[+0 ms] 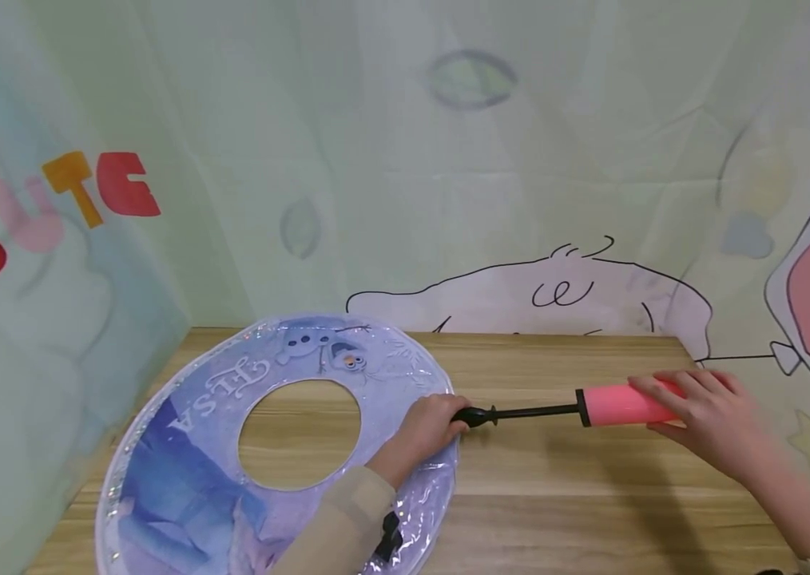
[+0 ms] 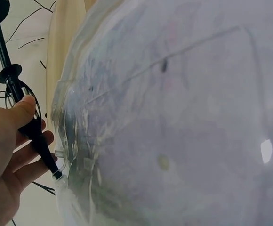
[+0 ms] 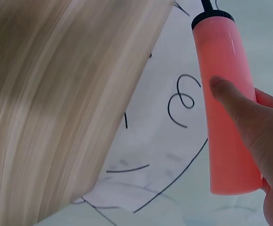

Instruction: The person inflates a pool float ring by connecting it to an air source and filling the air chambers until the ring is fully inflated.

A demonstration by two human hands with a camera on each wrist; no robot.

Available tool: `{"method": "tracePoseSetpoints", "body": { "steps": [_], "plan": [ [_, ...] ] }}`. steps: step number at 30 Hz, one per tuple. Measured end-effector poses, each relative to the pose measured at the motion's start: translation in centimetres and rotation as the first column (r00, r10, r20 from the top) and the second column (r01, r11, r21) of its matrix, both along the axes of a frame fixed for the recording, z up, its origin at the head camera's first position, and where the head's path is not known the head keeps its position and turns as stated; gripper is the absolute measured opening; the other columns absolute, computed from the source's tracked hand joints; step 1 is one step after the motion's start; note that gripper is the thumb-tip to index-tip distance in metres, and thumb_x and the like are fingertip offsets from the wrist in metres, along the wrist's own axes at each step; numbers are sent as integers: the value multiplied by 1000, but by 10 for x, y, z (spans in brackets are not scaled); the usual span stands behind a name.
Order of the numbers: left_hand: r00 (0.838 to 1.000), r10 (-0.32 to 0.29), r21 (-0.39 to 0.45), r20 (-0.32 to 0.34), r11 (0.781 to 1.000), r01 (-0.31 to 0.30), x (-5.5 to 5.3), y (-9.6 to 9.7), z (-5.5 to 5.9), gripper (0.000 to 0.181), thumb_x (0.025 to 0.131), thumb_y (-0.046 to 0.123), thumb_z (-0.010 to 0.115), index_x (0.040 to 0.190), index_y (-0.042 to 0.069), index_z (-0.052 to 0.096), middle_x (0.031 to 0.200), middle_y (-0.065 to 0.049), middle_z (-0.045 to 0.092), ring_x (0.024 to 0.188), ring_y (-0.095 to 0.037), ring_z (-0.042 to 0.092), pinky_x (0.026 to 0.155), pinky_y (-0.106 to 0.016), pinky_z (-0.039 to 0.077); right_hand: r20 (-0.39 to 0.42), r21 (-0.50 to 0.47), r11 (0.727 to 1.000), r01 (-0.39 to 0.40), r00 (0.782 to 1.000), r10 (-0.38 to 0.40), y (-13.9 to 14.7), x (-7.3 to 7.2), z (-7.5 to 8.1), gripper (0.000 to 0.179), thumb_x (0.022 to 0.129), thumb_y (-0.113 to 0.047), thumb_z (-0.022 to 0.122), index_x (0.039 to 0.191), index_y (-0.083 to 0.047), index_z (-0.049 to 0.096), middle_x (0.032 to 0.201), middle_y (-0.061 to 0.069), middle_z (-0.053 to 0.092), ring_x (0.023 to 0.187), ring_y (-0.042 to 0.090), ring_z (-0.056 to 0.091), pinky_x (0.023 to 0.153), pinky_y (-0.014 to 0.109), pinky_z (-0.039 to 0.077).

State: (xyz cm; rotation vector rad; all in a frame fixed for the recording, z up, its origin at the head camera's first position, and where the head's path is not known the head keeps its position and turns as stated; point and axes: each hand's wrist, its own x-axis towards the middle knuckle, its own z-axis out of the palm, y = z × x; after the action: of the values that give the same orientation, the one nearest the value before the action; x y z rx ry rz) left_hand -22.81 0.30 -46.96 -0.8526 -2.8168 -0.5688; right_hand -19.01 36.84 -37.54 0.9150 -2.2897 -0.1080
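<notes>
A pink hand pump (image 1: 621,405) with a black rod and black nozzle end stretches sideways between both hands. My right hand (image 1: 714,427) grips its pink barrel, thumb along one side in the right wrist view. The left hand (image 1: 428,427) holds the black nozzle end (image 2: 30,125) between thumb and fingers. In the left wrist view the nozzle's tip meets a clear valve (image 2: 59,175) at the edge of a swim ring (image 1: 192,471). That ring is blue and purple, printed with a snowman and the letters ELSA, and looks partly filled. Its right side lies beneath my left forearm.
The wooden table (image 1: 563,511) carries the ring on its left half. A pale printed cloth (image 1: 391,160) hangs behind the table and along its left side, with colourful letters and cartoon outlines. Round the table's hole-framed wood, the ring's inner opening shows bare grain.
</notes>
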Motion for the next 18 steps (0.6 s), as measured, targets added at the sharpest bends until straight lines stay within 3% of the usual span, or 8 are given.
{"method": "tracePoseSetpoints", "body": {
  "steps": [6, 18],
  "plan": [
    [1000, 2, 12, 10, 1000, -2, 1, 1, 0, 26, 80, 25, 69, 104, 14, 67, 98, 0, 69, 90, -14, 64, 80, -29, 50, -13, 19, 1000, 17, 1000, -17, 11, 5, 6, 66, 92, -63, 15, 115, -22, 61, 94, 10, 62, 82, 34, 55, 73, 51, 42],
    [1000, 9, 33, 9, 999, -10, 0, 2, -1, 27, 80, 26, 69, 104, 14, 67, 97, 0, 69, 90, -15, 64, 80, -29, 50, -1, 53, 999, 11, 1000, -11, -4, 2, 4, 67, 92, -62, 12, 115, -21, 60, 94, 12, 61, 84, 35, 54, 74, 52, 41]
  ]
}}
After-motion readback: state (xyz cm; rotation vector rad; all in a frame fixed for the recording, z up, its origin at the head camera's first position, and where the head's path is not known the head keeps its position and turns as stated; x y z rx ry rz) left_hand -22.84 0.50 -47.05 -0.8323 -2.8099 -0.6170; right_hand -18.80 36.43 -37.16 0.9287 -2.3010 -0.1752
